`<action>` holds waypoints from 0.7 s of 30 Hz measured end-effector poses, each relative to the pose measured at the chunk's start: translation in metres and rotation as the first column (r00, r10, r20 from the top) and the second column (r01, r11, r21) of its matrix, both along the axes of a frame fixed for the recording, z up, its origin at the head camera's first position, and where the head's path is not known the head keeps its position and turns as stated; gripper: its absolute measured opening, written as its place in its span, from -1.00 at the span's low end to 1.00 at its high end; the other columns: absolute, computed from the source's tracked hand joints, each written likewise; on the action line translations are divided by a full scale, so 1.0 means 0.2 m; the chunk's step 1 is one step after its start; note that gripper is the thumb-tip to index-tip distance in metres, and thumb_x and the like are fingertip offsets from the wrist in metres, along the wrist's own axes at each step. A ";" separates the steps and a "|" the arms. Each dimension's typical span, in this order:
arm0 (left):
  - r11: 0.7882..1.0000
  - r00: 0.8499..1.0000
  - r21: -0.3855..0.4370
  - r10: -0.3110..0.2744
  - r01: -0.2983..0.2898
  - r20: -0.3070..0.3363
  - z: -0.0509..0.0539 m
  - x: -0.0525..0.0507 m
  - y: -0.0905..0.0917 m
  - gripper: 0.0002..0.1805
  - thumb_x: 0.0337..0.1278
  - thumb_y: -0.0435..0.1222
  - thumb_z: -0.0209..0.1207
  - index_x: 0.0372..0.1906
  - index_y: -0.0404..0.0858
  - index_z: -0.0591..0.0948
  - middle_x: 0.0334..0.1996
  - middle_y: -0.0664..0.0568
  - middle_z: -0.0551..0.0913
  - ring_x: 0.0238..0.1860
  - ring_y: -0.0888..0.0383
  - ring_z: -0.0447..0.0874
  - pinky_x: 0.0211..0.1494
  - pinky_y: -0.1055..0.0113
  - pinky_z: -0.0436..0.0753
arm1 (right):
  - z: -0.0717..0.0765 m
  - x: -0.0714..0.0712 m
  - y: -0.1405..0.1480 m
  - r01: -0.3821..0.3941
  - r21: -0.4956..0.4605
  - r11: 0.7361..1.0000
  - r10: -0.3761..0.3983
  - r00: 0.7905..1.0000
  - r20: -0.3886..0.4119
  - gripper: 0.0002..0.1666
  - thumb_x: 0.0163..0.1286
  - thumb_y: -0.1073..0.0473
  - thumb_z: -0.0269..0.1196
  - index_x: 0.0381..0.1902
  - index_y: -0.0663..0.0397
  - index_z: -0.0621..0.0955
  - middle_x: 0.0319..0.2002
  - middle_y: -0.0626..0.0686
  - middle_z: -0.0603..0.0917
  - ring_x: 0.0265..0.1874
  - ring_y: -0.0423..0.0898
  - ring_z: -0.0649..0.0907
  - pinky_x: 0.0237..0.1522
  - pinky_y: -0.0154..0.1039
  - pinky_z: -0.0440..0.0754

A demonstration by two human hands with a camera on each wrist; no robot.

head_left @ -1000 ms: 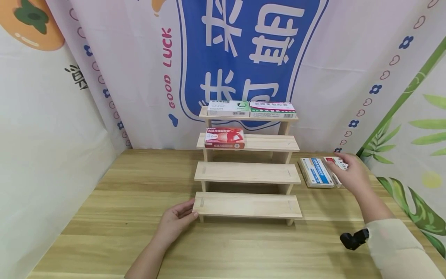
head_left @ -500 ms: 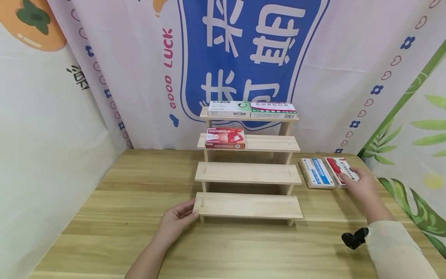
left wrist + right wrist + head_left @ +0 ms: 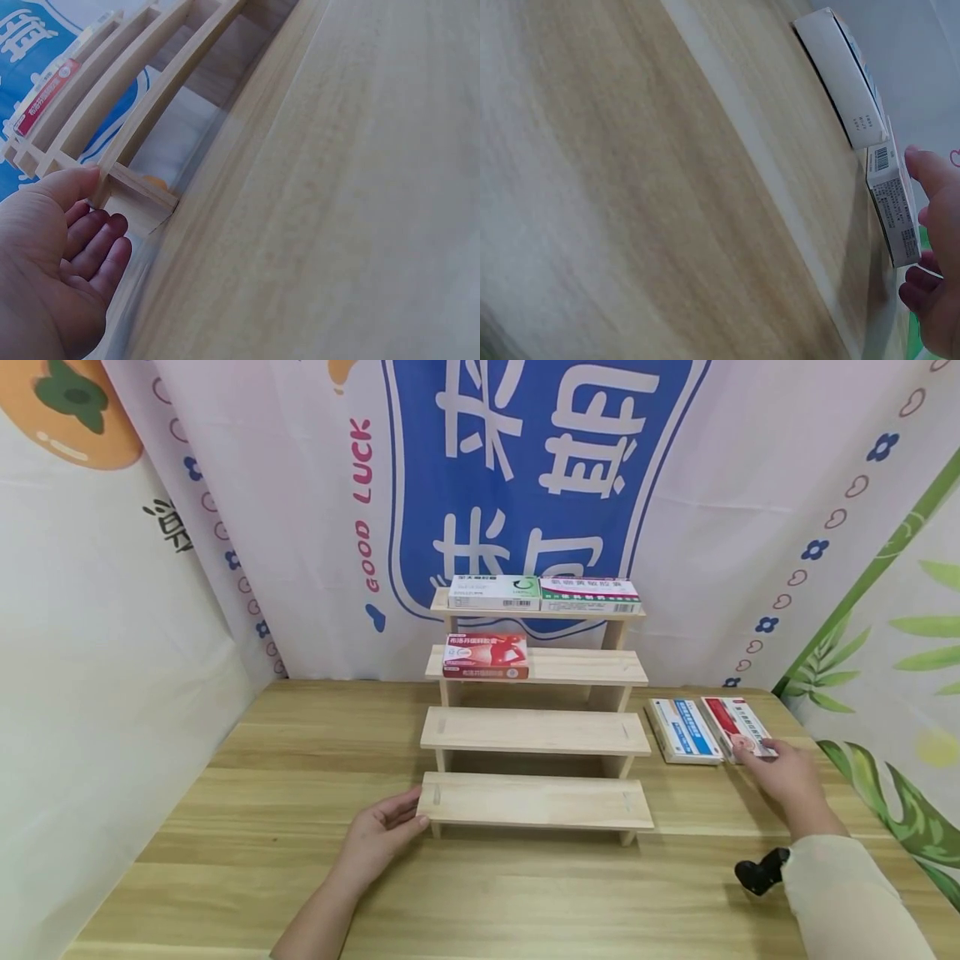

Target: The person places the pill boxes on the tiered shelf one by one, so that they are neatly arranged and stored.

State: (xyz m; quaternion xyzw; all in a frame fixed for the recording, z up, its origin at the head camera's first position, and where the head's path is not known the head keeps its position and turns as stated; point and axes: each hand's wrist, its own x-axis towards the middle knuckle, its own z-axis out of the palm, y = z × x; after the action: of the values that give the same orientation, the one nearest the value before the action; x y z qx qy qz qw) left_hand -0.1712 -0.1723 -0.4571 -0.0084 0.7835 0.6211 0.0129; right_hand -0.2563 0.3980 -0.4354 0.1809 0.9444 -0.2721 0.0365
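Observation:
A stepped wooden rack (image 3: 536, 731) with four shelves stands mid-table. My left hand (image 3: 378, 839) pinches the left end of its lowest shelf (image 3: 536, 800), thumb at the front corner; the left wrist view shows the other fingers (image 3: 97, 244) curled below. To the rack's right, my right hand (image 3: 791, 777) holds the near end of a red-and-white box (image 3: 738, 724) between thumb and fingers, the box lying face up. Close on its left lies a blue-and-white box (image 3: 684, 731). The right wrist view shows both boxes' near sides, with the fingers (image 3: 922, 281) partly hidden.
On the top shelf sit a green-and-white box (image 3: 493, 592) and a pink, green and white box (image 3: 589, 595). A red box (image 3: 485, 656) sits at the left of the second shelf down. Printed cloth (image 3: 300, 527) hangs behind the table (image 3: 300, 735).
My right hand has drawn back toward the near end of the red-and-white box, uncovering its printed top, and now holds it there. My left hand has stayed on the lowest shelf.

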 end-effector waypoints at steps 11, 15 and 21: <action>1.000 1.000 0.004 -0.005 0.005 -0.008 0.01 0.00 0.00 -0.48 0.11 -0.31 0.35 0.20 -0.34 0.55 0.22 -0.19 0.58 0.17 -0.10 0.62 0.17 0.32 0.68 | -0.02 0.01 -0.02 0.040 -0.012 0.999 -0.040 0.999 0.011 0.17 0.36 -0.45 -0.01 0.44 0.47 0.06 0.36 0.66 0.03 0.31 0.56 0.12 0.34 0.44 0.18; 1.000 1.000 0.003 -0.005 0.005 -0.004 0.01 0.01 0.01 -0.48 0.12 -0.30 0.35 0.20 -0.34 0.55 0.22 -0.20 0.58 0.18 -0.10 0.62 0.18 0.32 0.67 | -0.02 0.01 -0.03 0.068 -0.016 0.998 -0.067 0.997 0.023 0.15 0.36 -0.44 0.01 0.45 0.44 0.05 0.37 0.64 0.02 0.32 0.54 0.13 0.35 0.44 0.18; 1.000 1.000 0.003 -0.003 0.003 -0.001 0.01 0.01 0.00 -0.48 0.12 -0.29 0.35 0.21 -0.34 0.55 0.22 -0.19 0.58 0.18 -0.09 0.61 0.18 0.32 0.67 | -0.01 0.01 -0.04 0.095 -0.032 0.995 -0.095 0.995 0.005 0.10 0.39 -0.38 0.02 0.45 0.44 0.06 0.38 0.62 0.05 0.33 0.54 0.15 0.35 0.42 0.20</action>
State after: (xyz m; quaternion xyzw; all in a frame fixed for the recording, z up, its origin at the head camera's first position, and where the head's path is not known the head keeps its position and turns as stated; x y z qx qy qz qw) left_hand -0.1697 -0.1720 -0.4548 -0.0071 0.7826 0.6223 0.0135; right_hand -0.2550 0.3910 -0.4380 0.2255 0.9301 -0.2886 0.0278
